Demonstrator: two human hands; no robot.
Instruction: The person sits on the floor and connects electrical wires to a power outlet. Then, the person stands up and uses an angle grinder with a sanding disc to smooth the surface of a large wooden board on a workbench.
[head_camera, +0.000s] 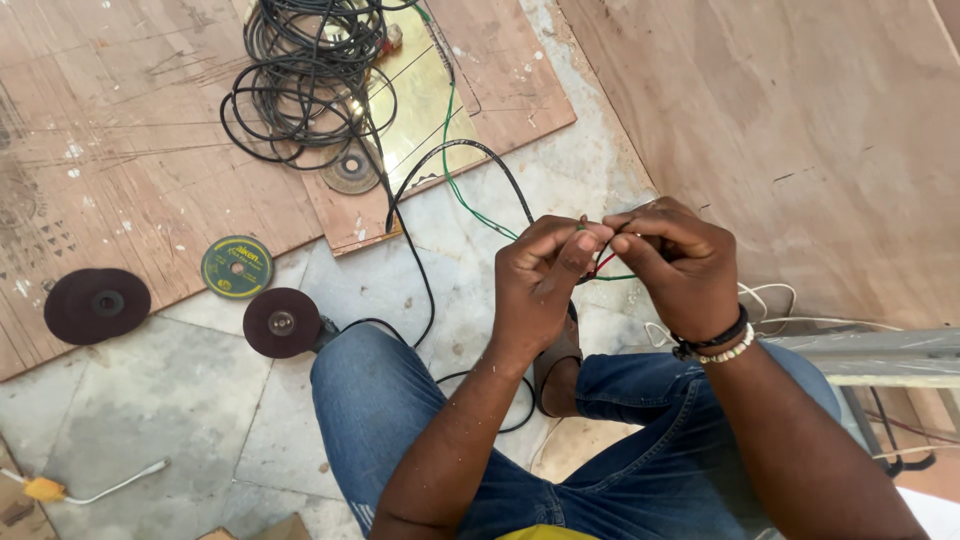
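We see the thin green and red wires (607, 262) pinched at their ends between both hands, held over the knees where they can be worked. Our left hand (540, 280) and right hand (685, 262) are closed on them, fingers (585, 240) meeting. At ten o'clock lies the black cable coil (310, 80); at nine, grinding discs (237, 266) on the floor (180, 400).

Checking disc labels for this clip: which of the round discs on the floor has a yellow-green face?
The middle disc, lying at the plywood sheet's edge. The discs to its left and lower right are dark maroon.
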